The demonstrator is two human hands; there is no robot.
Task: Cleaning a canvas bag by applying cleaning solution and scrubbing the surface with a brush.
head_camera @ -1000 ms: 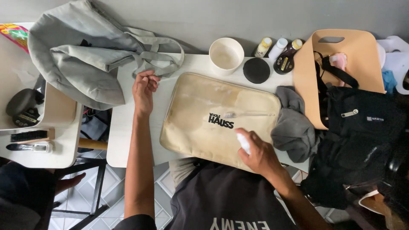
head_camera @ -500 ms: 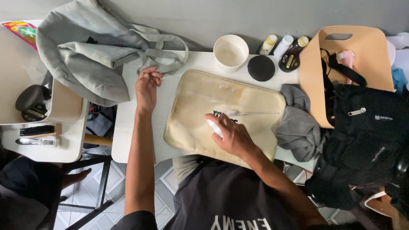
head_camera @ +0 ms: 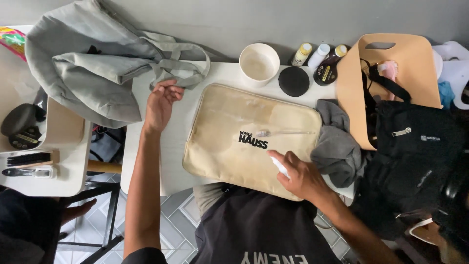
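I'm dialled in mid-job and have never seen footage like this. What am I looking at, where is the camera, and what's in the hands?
There is no machine here: a person works with two bare hands, filmed by one camera worn on the head, looking straight down. On the white table lies a beige padded sleeve case. The right hand holds a small white object, perhaps a brush handle, against the case. The left hand touches the strap of a grey tote bag. Nearby sit a white bowl, a round black lid, small bottles, a grey cloth and a black bag.
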